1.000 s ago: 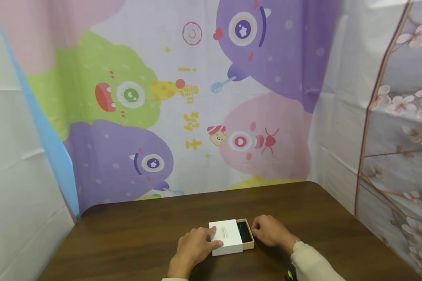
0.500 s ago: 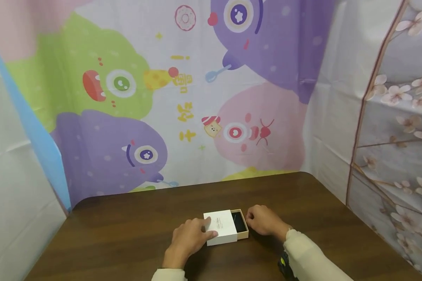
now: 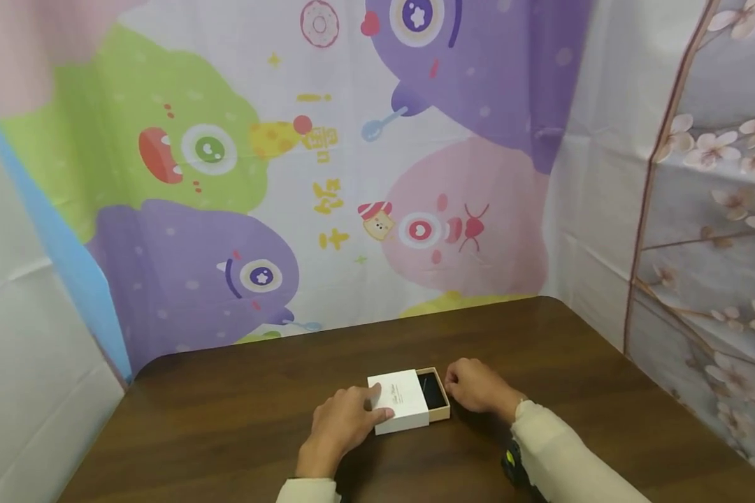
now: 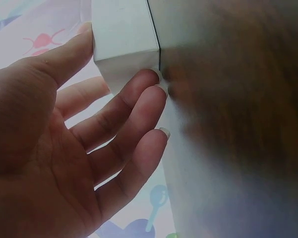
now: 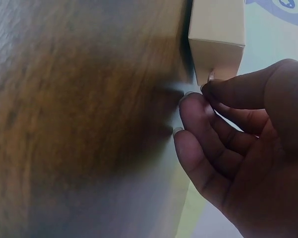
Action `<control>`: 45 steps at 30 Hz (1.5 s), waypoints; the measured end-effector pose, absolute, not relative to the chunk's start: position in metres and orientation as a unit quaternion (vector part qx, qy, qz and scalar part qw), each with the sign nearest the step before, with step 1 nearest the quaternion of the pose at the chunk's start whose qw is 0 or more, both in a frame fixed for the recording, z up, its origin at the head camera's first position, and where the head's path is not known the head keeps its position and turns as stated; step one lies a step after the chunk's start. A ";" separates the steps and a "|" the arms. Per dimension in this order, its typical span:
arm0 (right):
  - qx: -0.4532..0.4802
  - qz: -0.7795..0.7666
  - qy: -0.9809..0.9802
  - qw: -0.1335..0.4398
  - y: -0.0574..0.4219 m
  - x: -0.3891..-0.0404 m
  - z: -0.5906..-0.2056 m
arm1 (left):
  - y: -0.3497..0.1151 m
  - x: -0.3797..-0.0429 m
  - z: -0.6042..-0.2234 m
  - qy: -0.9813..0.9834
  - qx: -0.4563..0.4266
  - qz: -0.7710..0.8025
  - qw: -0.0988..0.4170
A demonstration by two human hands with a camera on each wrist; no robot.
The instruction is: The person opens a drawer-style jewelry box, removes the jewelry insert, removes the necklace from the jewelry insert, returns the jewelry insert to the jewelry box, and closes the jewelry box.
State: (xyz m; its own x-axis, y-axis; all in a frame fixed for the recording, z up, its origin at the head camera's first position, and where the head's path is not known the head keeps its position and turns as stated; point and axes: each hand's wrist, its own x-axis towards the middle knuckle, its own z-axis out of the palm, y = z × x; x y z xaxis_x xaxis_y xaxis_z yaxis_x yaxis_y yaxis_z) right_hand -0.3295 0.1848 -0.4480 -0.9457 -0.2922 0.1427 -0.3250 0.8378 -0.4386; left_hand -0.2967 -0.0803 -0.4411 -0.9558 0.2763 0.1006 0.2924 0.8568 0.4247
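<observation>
A white slide-out box (image 3: pixel 405 395) with small print on its lid lies on the table. Its tan drawer (image 3: pixel 440 413) sticks out to the right and shows a black insert (image 3: pixel 432 391). My left hand (image 3: pixel 342 424) holds the white sleeve at its left end, thumb and forefinger on it. In the left wrist view the other fingers (image 4: pixel 149 106) hang loosely curved beside the box. At the drawer's outer end my right hand (image 3: pixel 478 386) has thumb and forefinger pinched together on what looks like a small pull tab (image 5: pixel 211 76). The fingers partly hide it.
The dark wood table (image 3: pixel 226 398) extends around the box. Behind it hangs a cartoon-print curtain (image 3: pixel 346 293), with a flowered curtain (image 3: pixel 711 279) on the right and a pale one (image 3: pixel 31 349) on the left.
The head view has shifted, so the box and hands appear higher in it. Both hands keep their places on the box, and the drawer stands out about as far as before.
</observation>
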 end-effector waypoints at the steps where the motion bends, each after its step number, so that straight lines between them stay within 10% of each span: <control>1: 0.160 0.236 -0.958 0.038 0.186 -0.330 -0.448 | -0.080 -0.297 -0.441 -0.963 -0.150 -0.224 0.020; 45: 0.138 0.281 -0.950 0.017 0.187 -0.332 -0.450 | -0.081 -0.295 -0.441 -0.964 -0.139 -0.226 0.025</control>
State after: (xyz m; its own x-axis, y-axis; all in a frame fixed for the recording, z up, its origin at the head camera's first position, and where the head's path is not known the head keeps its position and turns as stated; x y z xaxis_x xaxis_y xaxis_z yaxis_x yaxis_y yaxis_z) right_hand -0.3319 0.1870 -0.4504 -0.9614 -0.2523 0.1101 -0.2716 0.8037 -0.5295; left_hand -0.2951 -0.0814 -0.4411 -0.9599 0.2577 0.1108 0.2801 0.8591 0.4285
